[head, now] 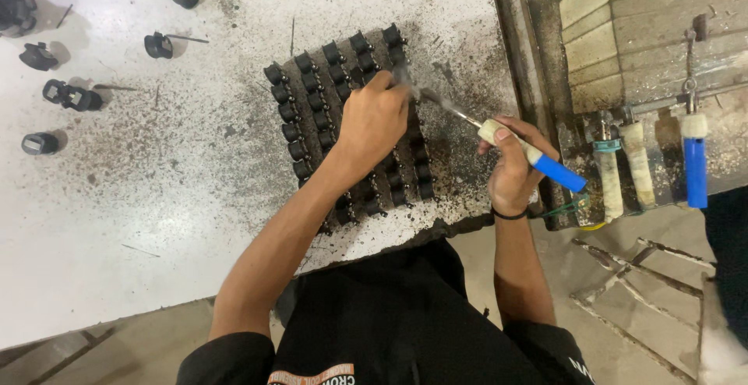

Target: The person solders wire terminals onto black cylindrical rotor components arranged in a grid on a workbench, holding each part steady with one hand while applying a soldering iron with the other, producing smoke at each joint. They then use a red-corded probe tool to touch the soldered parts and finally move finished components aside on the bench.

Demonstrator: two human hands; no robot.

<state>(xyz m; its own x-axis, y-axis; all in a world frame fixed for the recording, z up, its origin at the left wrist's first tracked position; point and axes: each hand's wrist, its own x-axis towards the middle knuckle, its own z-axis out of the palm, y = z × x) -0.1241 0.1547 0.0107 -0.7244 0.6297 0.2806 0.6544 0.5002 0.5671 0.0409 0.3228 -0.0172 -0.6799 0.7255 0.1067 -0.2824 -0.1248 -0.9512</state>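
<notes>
**Soldering along the rack of black parts**

The right hand (510,171) grips a blue-handled soldering iron (518,147), fingers wrapped shut around it. Its tip meets the left hand (374,120), whose fingertips pinch something too small to identify, over the rack of black parts (312,112). Smoke rises there. Which rows are finished cannot be told. Loose black parts (70,95) lie well beyond.

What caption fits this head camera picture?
Right hand holds a soldering iron over rows of black parts; left hand steadies them.
</notes>
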